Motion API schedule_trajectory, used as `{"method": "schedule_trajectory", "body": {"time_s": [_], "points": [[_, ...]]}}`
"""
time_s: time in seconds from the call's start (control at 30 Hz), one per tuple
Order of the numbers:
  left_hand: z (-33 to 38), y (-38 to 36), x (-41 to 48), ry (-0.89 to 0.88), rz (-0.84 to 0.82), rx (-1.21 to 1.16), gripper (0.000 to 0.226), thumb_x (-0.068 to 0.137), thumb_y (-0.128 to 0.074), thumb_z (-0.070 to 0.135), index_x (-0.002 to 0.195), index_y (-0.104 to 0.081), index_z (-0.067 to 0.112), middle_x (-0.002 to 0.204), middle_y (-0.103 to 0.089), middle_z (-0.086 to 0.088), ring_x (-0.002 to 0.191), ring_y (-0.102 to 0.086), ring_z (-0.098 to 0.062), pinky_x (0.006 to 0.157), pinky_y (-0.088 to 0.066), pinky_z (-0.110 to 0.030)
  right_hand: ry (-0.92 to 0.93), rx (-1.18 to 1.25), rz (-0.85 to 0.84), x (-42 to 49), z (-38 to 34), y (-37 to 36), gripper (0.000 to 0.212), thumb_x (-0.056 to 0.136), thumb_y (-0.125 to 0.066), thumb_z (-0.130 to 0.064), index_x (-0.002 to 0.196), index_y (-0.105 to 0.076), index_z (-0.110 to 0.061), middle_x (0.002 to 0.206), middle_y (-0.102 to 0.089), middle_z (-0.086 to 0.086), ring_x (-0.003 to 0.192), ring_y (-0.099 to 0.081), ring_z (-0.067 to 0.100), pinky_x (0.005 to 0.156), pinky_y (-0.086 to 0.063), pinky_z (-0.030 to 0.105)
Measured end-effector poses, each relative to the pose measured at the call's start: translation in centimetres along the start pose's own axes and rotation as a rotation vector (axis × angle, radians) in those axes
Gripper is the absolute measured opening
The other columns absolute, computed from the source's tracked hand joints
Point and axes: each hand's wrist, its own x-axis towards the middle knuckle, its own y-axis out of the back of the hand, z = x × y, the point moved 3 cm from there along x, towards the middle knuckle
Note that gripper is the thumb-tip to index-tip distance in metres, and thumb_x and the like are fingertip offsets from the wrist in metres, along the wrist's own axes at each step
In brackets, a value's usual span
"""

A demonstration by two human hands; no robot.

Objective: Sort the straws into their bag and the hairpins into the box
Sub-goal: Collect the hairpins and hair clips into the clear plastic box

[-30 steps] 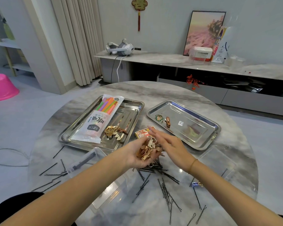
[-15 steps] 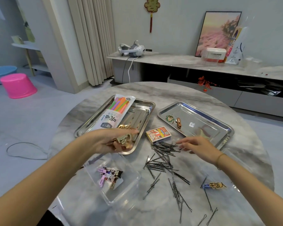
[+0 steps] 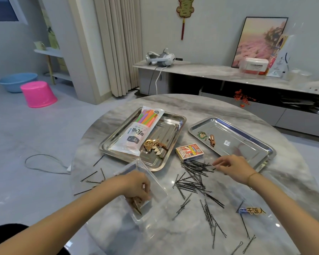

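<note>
Marble tabletop [image 3: 219,107]: black hairpins [image 3: 193,177] are strewn loose; the straw bag [image 3: 140,131] is laid in the left tray [image 3: 169,129]. The left hand [image 3: 136,186] is curled down into the clear box [image 3: 159,181] (whether anything is gripped cannot be told). The pile is touched by the relaxed right hand [image 3: 232,167]. Risk: the box may be tipped and the pins swept off.

a red packet [image 3: 189,152] lies between 2 steel trays [image 3: 168,129].
</note>
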Motion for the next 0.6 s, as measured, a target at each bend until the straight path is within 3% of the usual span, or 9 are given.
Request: {"method": "schedule_trajectory", "body": {"time_s": [0.17, 0.27, 0.33, 0.47, 0.6], "points": [[0.2, 0.6, 0.2, 0.011, -0.075, 0.089, 0.027, 0.084, -0.067, 0.032, 0.108, -0.067, 0.021, 0.108, -0.058, 0.006, 0.097, -0.056, -0.012, 0.084, -0.049, -0.026, 0.003, -0.066, -0.004, -0.4, 0.9, 0.0, 0.015, 0.092, -0.056, -0.017, 0.098, -0.069, -0.022, 0.096, -0.066, -0.001, 0.089, -0.06, 0.012, 0.081, -0.046, 0.02], [0.6, 1.5, 0.2, 0.033, -0.084, 0.146, 0.024, 0.086, -0.064, 0.03, 0.11, -0.067, 0.024, 0.121, -0.057, 0.006, 0.099, -0.053, -0.011, 0.07, -0.046, -0.016, -0.009, -0.074, -0.003, -0.5, 1.2, 0.0, 0.017, 0.092, -0.055, -0.016, 0.101, -0.069, -0.019, 0.098, -0.066, 0.001, 0.089, -0.059, 0.012, 0.082, -0.047, 0.02], [0.7, 2.2, 0.2, 0.071, -0.061, 0.185, 0.022, 0.087, -0.062, 0.029, 0.107, -0.069, 0.024, 0.117, -0.06, 0.004, 0.096, -0.056, -0.012, 0.071, -0.048, -0.019, -0.011, -0.077, 0.0, -0.4, 1.4, 0.0, 0.017, 0.092, -0.055, -0.015, 0.102, -0.069, -0.019, 0.099, -0.066, 0.001, 0.089, -0.06, 0.012, 0.083, -0.048, 0.02], [2.0, 4.0, 0.0, 0.147, 0.144, 0.376, 0.016, 0.084, -0.065, 0.027, 0.097, -0.074, 0.024, 0.106, -0.067, 0.003, 0.094, -0.062, -0.016, 0.07, -0.047, -0.026, -0.025, -0.076, 0.0, -0.4, 1.7, -0.4, 0.016, 0.092, -0.056, -0.015, 0.101, -0.068, -0.021, 0.1, -0.066, 0.0, 0.089, -0.06, 0.012, 0.084, -0.049, 0.021], [3.8, 5.5, 0.0, 0.217, 0.357, 0.516, 0.023, 0.089, -0.055, 0.02, 0.111, -0.061, 0.016, 0.115, -0.057, -0.003, 0.102, -0.057, -0.023, 0.077, -0.041, -0.029, -0.007, -0.113, -0.013, -0.5, 1.7, -0.8, 0.016, 0.092, -0.056, -0.018, 0.103, -0.067, -0.023, 0.104, -0.066, -0.001, 0.092, -0.06, 0.011, 0.09, -0.051, 0.025]]}}
